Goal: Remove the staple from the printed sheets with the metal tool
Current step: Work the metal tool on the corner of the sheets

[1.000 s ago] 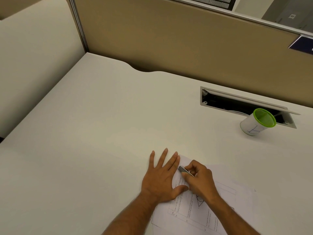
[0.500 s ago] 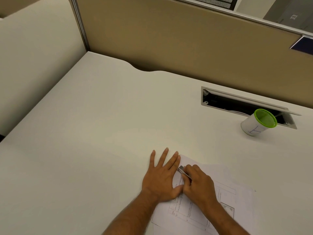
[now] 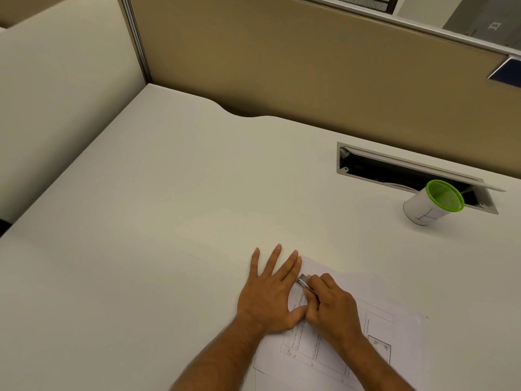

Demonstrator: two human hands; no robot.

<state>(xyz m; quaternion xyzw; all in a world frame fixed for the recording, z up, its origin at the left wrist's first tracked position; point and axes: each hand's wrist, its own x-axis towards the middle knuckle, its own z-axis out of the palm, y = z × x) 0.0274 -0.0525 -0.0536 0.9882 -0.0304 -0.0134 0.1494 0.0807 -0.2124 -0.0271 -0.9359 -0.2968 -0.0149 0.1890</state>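
The printed sheets (image 3: pixel 375 311) lie on the white desk near its front edge, turned at an angle. My left hand (image 3: pixel 270 292) rests flat with fingers spread on the sheets' left edge and the desk. My right hand (image 3: pixel 332 309) is closed around the small metal tool (image 3: pixel 304 281), whose silver tip pokes out beside my left index finger near the sheets' upper left corner. The staple itself is hidden under the tool and fingers.
A white cup with a green rim (image 3: pixel 432 203) stands at the right, by an open cable slot (image 3: pixel 394 170) in the desk (image 3: pixel 169 221). Tan partition walls (image 3: pixel 282 66) close off the back and left.
My right hand has slid down and left, closer to my left hand, lowering the tool towards the paper. The left hand has stayed pressed flat.
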